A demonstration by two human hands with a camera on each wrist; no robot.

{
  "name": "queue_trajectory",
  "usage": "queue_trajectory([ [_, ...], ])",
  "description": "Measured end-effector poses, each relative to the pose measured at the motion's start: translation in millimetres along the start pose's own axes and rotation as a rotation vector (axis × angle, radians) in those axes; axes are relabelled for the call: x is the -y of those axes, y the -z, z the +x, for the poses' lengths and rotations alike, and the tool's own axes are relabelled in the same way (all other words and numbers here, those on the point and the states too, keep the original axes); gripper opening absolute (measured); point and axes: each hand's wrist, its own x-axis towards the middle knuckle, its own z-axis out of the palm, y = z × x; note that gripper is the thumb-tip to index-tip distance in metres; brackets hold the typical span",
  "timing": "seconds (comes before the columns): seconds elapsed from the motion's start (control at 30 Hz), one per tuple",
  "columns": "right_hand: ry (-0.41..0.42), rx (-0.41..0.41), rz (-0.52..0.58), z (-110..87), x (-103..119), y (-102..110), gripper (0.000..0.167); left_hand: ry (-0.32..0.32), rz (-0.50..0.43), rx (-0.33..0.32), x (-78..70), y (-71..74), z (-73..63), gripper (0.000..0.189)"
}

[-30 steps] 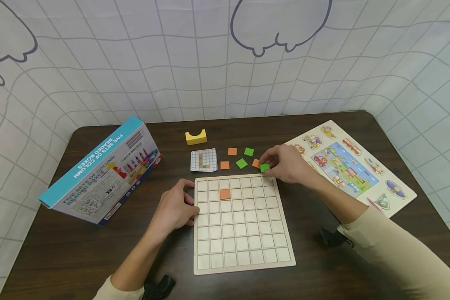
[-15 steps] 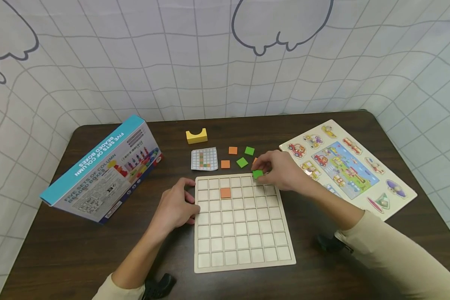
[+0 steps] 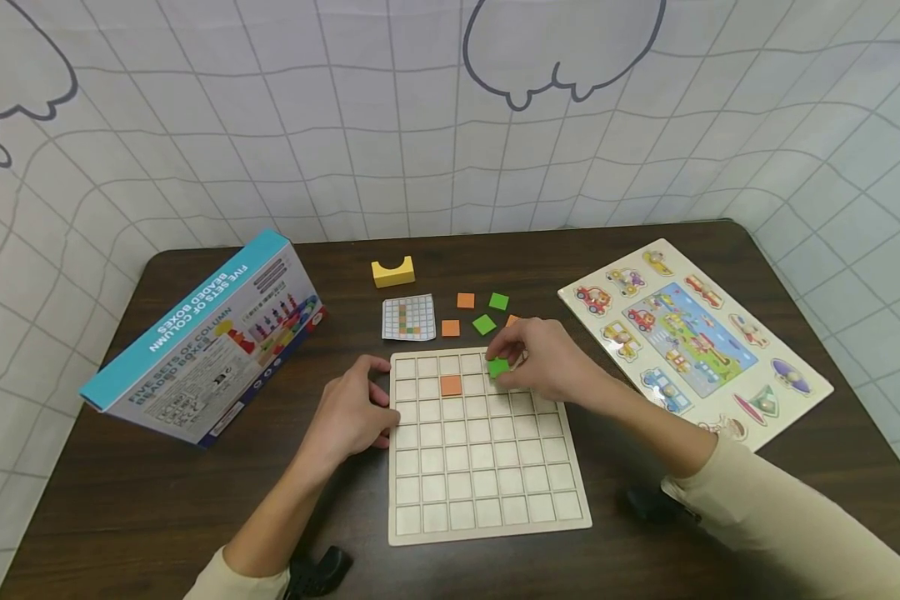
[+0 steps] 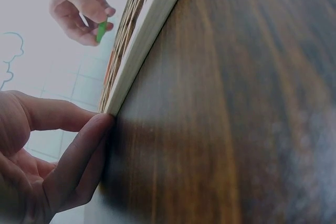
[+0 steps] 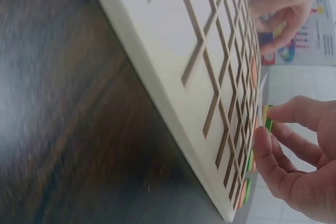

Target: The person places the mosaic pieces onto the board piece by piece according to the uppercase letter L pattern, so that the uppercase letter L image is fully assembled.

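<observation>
My right hand [image 3: 542, 360] pinches a small green square tile [image 3: 498, 367] between thumb and fingers, over the upper part of a pale wooden grid board [image 3: 487, 460]. The right wrist view shows the tile [image 5: 269, 120] edge-on and above the board's surface. One orange square tile [image 3: 451, 385] lies in the board's second row, third column. My left hand [image 3: 347, 412] rests against the board's left edge, its fingertips touching the rim, as the left wrist view also shows. Behind the board lie loose green tiles [image 3: 483, 324] and orange tiles [image 3: 450, 328]; the right hand partly hides one orange tile.
A printed pattern card [image 3: 408, 317] lies behind the board's left corner, with a yellow notched block [image 3: 393, 272] beyond it. A large blue-and-white box [image 3: 217, 350] stands at the left. A picture puzzle board [image 3: 693, 342] lies at the right, under the right forearm.
My right hand has carried the green tile left and toward me, from behind the board's far right edge to over its upper cells. The left hand stays at the board's left edge.
</observation>
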Motion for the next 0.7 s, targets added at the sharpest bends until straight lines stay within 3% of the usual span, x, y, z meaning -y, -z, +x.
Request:
queue_trajectory([
  [0.7,0.031,0.082,0.041,-4.8,26,-30,0.024,0.003,-0.012,0.009,-0.9,1.5,-1.0,0.065],
])
